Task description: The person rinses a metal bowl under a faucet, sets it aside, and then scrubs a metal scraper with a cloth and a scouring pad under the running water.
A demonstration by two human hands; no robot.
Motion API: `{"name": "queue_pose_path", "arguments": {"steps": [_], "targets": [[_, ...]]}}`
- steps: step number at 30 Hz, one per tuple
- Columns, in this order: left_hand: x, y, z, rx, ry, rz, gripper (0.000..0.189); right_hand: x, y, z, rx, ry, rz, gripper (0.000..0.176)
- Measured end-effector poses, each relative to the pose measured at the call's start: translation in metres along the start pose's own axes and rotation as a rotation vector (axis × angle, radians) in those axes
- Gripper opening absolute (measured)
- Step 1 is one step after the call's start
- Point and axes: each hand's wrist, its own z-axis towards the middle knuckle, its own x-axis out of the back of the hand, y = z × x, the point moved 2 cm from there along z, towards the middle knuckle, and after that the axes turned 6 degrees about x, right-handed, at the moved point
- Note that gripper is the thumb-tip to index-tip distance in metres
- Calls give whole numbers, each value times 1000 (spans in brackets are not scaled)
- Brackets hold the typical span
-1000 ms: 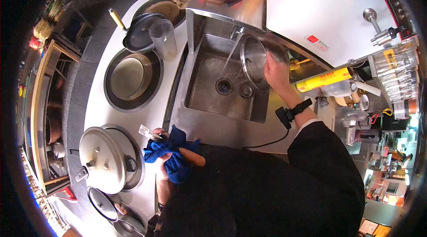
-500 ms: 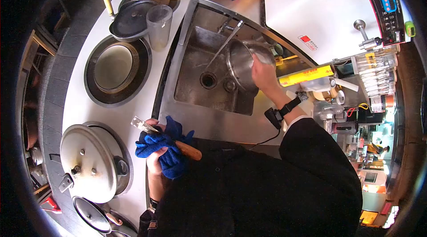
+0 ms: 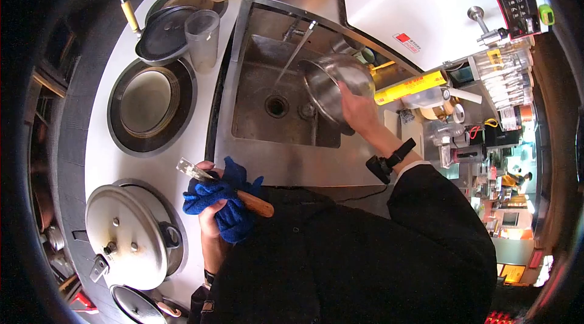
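My left hand (image 3: 211,211) is closed around a blue cloth (image 3: 234,220) and a tool with a wooden handle (image 3: 255,203) and a clear or shiny flat end (image 3: 193,170). At the right side of the sink (image 3: 252,122), my right hand (image 3: 358,110) grips the rim of a metal bowl (image 3: 337,83), which is tilted on its side. Water runs from the faucet (image 3: 299,50) into the sink, left of the bowl.
On the white counter (image 3: 204,114) stand a pressure cooker (image 3: 126,236), a round pot (image 3: 146,102), a black pan (image 3: 167,35) and a clear plastic pitcher (image 3: 202,38). A yellow box (image 3: 410,87) lies right of the sink.
The view has shifted slightly, so most things appear further left. The bowl is still in my right hand, with its inside less visible. My left hand keeps its hold on the cloth and tool.
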Motion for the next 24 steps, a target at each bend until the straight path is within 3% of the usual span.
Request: {"name": "queue_pose_path", "arguments": {"steps": [9,12,22,24], "targets": [[-6,1,0,40,-13,33,74,-4,-4,-1,133,79,48,47],[6,-3,4,-44,-158,67,71,-5,-7,-2,114,94,65,49],[30,-8,10,-25,-150,176,70,-7,-11,-15,12,109,97,46],[22,-7,5,3,-153,163,69,-12,-10,-20,95,205,60,48]]}}
